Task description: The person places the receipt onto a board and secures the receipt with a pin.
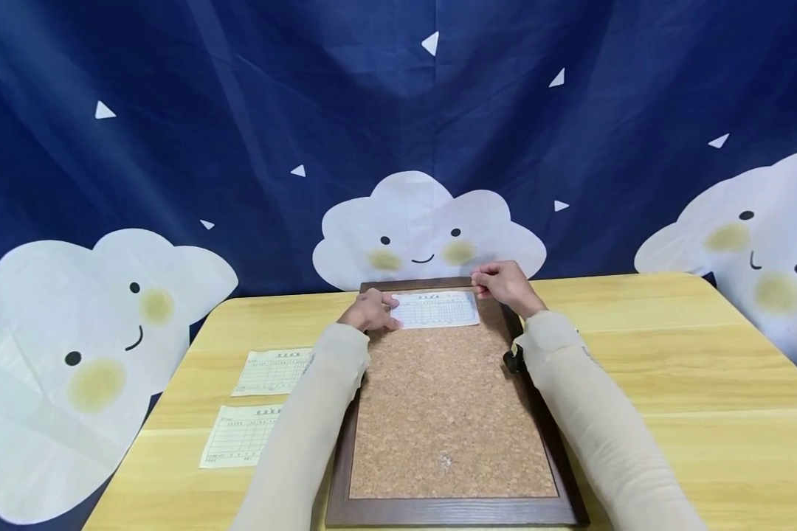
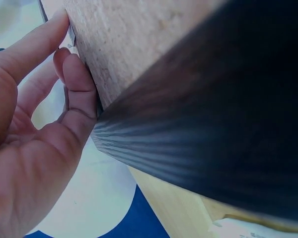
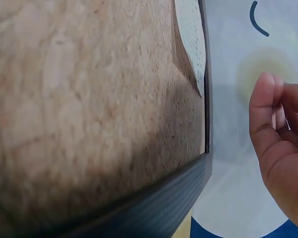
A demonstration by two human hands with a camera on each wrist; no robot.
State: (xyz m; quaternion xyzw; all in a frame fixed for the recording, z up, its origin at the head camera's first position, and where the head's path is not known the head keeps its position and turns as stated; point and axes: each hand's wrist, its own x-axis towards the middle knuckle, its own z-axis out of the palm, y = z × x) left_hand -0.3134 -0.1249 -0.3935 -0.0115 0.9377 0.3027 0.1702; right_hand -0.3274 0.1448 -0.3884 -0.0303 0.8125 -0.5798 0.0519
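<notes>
A printed paper form [image 1: 435, 309] lies across the top of a dark-framed cork board [image 1: 448, 413]. My left hand [image 1: 373, 310] touches the form's left end, with thumb and fingers spread apart. In the left wrist view, the fingertips [image 2: 79, 69] rest close against the board's surface. My right hand [image 1: 507, 284] is raised by the form's upper right corner, thumb and index fingertips together. Nothing shows between those fingertips [image 3: 263, 91] in the right wrist view. There the form's right end [image 3: 192, 44] bows up off the cork, casting a shadow.
Two more printed forms [image 1: 272, 372] lie on the wooden table [image 1: 677, 332] left of the board, partly covered by my left sleeve. A blue curtain [image 1: 398, 103] with white clouds hangs right behind the table. The board's frame [image 1: 452, 510] reaches the near side.
</notes>
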